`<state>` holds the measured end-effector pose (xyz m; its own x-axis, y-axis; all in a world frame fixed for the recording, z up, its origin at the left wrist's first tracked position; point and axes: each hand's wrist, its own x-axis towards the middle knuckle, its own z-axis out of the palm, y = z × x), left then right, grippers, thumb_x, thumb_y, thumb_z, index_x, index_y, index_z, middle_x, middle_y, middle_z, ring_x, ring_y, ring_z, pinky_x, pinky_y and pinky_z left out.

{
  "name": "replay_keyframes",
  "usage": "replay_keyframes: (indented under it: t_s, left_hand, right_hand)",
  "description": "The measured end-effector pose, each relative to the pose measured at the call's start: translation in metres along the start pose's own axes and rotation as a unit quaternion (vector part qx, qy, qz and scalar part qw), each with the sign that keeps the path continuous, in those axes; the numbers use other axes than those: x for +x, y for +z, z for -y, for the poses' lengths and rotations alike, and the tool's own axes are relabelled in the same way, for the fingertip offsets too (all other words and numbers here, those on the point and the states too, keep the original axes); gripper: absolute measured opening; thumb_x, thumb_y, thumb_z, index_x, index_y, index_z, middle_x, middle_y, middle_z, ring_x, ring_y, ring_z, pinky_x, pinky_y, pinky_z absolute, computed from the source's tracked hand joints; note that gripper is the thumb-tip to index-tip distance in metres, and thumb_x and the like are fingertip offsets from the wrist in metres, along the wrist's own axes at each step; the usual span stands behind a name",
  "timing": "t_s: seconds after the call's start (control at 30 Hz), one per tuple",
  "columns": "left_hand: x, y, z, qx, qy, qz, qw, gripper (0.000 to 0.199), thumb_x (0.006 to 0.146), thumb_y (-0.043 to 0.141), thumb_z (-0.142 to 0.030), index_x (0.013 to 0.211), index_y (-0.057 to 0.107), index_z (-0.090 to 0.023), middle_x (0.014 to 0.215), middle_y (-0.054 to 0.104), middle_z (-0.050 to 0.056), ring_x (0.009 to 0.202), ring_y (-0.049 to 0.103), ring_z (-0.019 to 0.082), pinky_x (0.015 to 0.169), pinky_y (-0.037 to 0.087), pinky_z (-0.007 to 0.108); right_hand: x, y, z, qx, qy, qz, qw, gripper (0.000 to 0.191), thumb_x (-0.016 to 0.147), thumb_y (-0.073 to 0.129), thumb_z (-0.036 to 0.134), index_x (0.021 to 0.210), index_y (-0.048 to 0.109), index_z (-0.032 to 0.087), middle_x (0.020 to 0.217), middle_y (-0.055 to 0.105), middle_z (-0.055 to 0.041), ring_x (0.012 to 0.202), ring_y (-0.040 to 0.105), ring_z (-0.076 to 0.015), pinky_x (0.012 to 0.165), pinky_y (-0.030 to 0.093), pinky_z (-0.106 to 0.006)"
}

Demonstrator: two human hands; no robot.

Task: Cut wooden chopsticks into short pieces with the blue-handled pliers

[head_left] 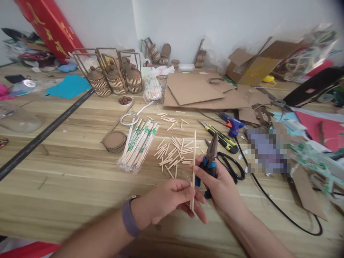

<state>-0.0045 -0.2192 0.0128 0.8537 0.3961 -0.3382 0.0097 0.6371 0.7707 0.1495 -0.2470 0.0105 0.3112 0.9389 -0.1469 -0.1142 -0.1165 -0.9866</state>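
left hand [172, 199]: pinching thin wooden chopstick [194, 157], uncut. right hand [217, 182]: closed on blue-handled pliers [211, 157]. beyond chopstick: pile of short cut sticks [174, 150]; wrapped chopstick bundle [138, 145] unopened.

pixelated patch [268, 150]: contents unreadable | pliers [211, 157]: handles half hidden in right hand [220, 182]

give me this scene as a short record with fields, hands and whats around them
left hand: pinches a pair of chopsticks, held upright
right hand: grips blue-handled pliers, jaws shut, pointing up
beyond the hands: cut stick pieces, wrapped chopstick packs
right of the pliers: scissors, utility knife, glue gun
surface: wooden table
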Motion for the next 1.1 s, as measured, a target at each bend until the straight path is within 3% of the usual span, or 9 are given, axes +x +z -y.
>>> replay_keyframes:
  t_s: [0.13,0.27,0.33,0.5,0.67,0.77,0.9,1.0,1.1]
  left_hand:
    - [0.002,-0.005,0.0,0.002,0.047,-0.056,0.997,0.051,0.075,0.066,-0.067,0.076,0.056,-0.017,0.063,0.067,0.004,0.068,0.062,0.017,0.069,0.042,0.028]
    - [0.004,-0.012,-0.004,0.0,0.096,-0.197,0.976,0.049,0.073,0.07,-0.064,0.08,0.059,-0.016,0.074,0.068,0.004,0.075,0.062,0.016,0.071,0.044,0.028]
    - [0.004,-0.014,-0.006,-0.008,0.111,-0.225,0.968,0.048,0.073,0.071,-0.062,0.081,0.059,-0.016,0.076,0.067,0.002,0.075,0.062,0.016,0.074,0.046,0.029]
    - [0.004,-0.012,-0.006,0.017,0.123,-0.201,0.972,0.048,0.076,0.066,-0.064,0.078,0.057,-0.017,0.069,0.065,0.002,0.07,0.063,0.018,0.074,0.047,0.031]
    - [0.005,-0.012,-0.002,0.064,0.139,-0.199,0.968,0.047,0.081,0.06,-0.063,0.071,0.052,-0.018,0.072,0.063,0.002,0.074,0.061,0.018,0.076,0.047,0.032]
    - [0.002,-0.014,-0.004,0.103,0.148,-0.197,0.964,0.042,0.087,0.056,-0.058,0.073,0.054,-0.018,0.072,0.06,0.001,0.072,0.058,0.016,0.073,0.045,0.029]
    - [-0.003,-0.017,-0.011,0.2,0.124,-0.166,0.958,0.041,0.09,0.054,-0.054,0.074,0.057,-0.017,0.066,0.058,0.0,0.066,0.053,0.014,0.065,0.04,0.025]
    - [-0.007,-0.016,-0.015,0.176,0.096,-0.094,0.975,0.04,0.091,0.052,-0.054,0.086,0.06,-0.016,0.068,0.066,0.003,0.065,0.055,0.014,0.065,0.039,0.025]
    - [-0.01,-0.014,-0.017,0.164,0.072,-0.07,0.981,0.038,0.092,0.053,-0.052,0.092,0.062,-0.015,0.07,0.07,0.005,0.064,0.052,0.013,0.065,0.039,0.024]
  right_hand:
    - [0.002,-0.005,0.001,-0.073,-0.051,0.004,0.996,0.027,0.077,0.074,0.043,0.088,0.058,0.024,0.088,0.067,-0.0004,0.078,0.06,-0.017,0.071,0.049,-0.028]
    - [0.0,-0.005,0.006,-0.193,-0.07,0.039,0.978,0.036,0.074,0.073,0.048,0.095,0.058,0.023,0.086,0.067,-0.0031,0.07,0.059,-0.0192,0.064,0.049,-0.032]
    - [-0.002,-0.003,0.006,-0.255,-0.085,0.061,0.961,0.041,0.072,0.076,0.046,0.099,0.058,0.022,0.085,0.065,-0.003,0.068,0.058,-0.0193,0.064,0.049,-0.033]
    - [-0.007,0.003,0.0,-0.322,-0.162,0.079,0.929,0.034,0.074,0.074,0.034,0.101,0.056,0.024,0.111,0.062,-0.0085,0.094,0.062,-0.0255,0.083,0.05,-0.038]
    - [-0.009,0.003,0.0,-0.328,-0.136,0.078,0.931,0.036,0.075,0.074,0.033,0.104,0.055,0.023,0.108,0.062,-0.0079,0.087,0.062,-0.0236,0.077,0.051,-0.036]
    - [-0.01,0.002,0.007,-0.307,-0.116,0.114,0.938,0.03,0.076,0.072,0.032,0.101,0.057,0.023,0.1,0.064,-0.0057,0.086,0.063,-0.0228,0.078,0.05,-0.034]
    - [-0.015,-0.007,0.023,-0.283,-0.046,0.181,0.941,0.019,0.084,0.063,0.041,0.089,0.061,0.023,0.08,0.063,-0.0013,0.071,0.058,-0.0186,0.065,0.047,-0.029]
    - [-0.024,-0.021,0.036,-0.272,0.022,0.2,0.941,0.025,0.084,0.062,0.047,0.081,0.062,0.022,0.072,0.06,-0.0002,0.066,0.053,-0.0171,0.06,0.043,-0.028]
    - [-0.035,-0.037,0.045,-0.253,0.115,0.205,0.939,0.03,0.081,0.064,0.053,0.083,0.066,0.023,0.072,0.059,-0.0002,0.066,0.05,-0.0175,0.058,0.04,-0.027]
